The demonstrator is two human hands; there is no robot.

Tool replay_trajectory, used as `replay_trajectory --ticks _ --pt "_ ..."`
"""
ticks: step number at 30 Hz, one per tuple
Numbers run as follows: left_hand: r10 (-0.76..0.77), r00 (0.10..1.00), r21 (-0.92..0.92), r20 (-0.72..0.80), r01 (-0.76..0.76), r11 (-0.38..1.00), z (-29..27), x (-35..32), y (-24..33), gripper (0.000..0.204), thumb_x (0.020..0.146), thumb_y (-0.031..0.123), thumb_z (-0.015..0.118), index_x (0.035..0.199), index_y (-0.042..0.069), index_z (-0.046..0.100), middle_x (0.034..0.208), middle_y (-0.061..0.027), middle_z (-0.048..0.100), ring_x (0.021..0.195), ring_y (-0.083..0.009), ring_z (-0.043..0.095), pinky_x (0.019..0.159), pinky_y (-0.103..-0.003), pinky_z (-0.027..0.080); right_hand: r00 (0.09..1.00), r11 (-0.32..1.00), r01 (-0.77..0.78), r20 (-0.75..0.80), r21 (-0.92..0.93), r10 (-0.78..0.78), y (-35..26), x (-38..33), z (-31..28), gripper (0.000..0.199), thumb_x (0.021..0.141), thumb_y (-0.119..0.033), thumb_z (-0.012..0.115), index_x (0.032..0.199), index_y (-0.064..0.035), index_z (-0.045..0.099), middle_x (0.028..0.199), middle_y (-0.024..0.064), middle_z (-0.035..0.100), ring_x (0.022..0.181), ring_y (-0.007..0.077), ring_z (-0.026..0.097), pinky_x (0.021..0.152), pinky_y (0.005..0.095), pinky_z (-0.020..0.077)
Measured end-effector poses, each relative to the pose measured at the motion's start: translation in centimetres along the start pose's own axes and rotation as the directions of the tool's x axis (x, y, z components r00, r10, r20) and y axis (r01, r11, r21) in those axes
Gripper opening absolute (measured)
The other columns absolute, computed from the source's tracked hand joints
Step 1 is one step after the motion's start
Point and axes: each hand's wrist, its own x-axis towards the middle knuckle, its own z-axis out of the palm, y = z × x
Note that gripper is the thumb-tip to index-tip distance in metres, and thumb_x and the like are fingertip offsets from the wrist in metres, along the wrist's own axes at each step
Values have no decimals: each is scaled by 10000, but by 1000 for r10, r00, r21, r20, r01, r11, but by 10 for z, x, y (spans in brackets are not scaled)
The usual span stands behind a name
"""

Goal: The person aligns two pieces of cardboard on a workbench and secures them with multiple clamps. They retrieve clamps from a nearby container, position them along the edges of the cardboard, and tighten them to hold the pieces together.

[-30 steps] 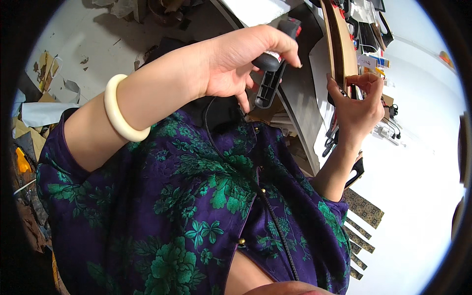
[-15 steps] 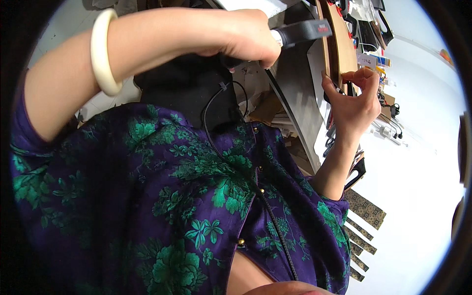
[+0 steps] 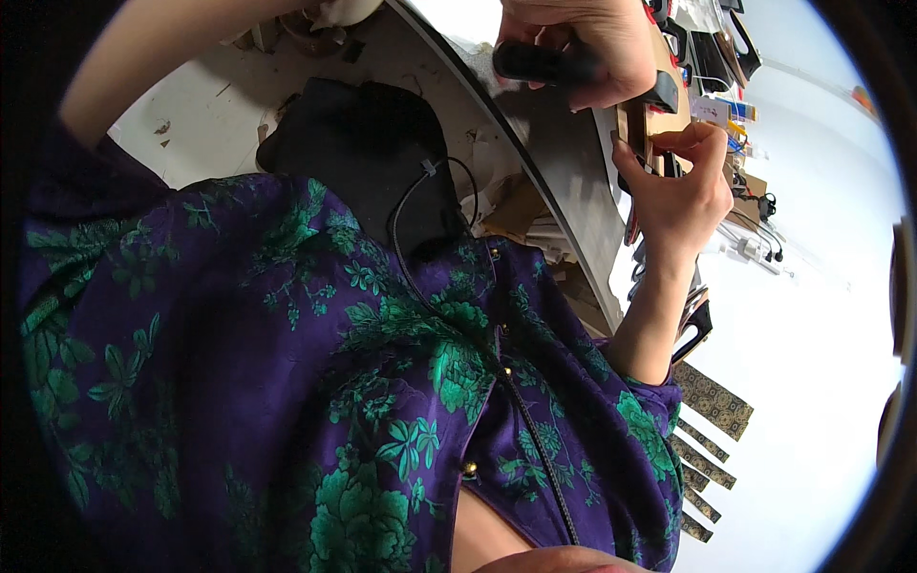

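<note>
My left hand [image 3: 607, 43] is closed round a black-handled tool [image 3: 540, 63] near the top of the view. The tool's exact kind is not clear, and its handle is smeared by motion. Just beyond the fingers, a black block-like end [image 3: 662, 94] sits over the face of a brown wooden board [image 3: 630, 124]; whether they touch I cannot tell. Lower down, my right hand [image 3: 683, 191] grips the edge of this board, thumb on the near side and bent fingers on the other.
A grey-topped table [image 3: 564, 153] runs beneath the board. Crowding the far side are red-and-black tools [image 3: 676, 43], cartons [image 3: 745, 196] and a white power strip [image 3: 750, 250]. Patterned strips [image 3: 714, 401] hang on the white wall. A black seat [image 3: 363, 153] stands beside the table.
My left hand has swung up and right with the black-handled tool, bringing it to the board. The right hand keeps its grip in nearly the same place.
</note>
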Motion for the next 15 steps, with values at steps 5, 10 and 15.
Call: replay_trajectory --ticks 5,10,15 --pt "4 1000 -13 9 -4 1000 -2 2 7 253 788 171 620 924 -39 660 812 -149 675 683 -241 655 659 -357 550 999 1000 10 -35 19 -9 2 0 1 511 597 -190 909 917 -81 526 807 37 672 752 200 691 687 339 540" --pt "10 1000 -36 2 -10 999 -6 0 11 228 815 165 590 910 -33 649 823 -156 672 686 -245 660 672 -354 562 999 999 35 -41 18 -35 2 0 4 511 601 -189 908 918 -79 523 811 42 672 753 201 692 685 337 542" --pt "21 999 -89 -35 -24 996 -18 -10 16 209 842 158 560 897 -27 639 834 -163 670 689 -250 666 686 -351 574 1000 1000 -6 -17 0 6 -2 1 3 516 622 -183 911 946 -75 524 832 53 721 802 188 737 716 322 569"
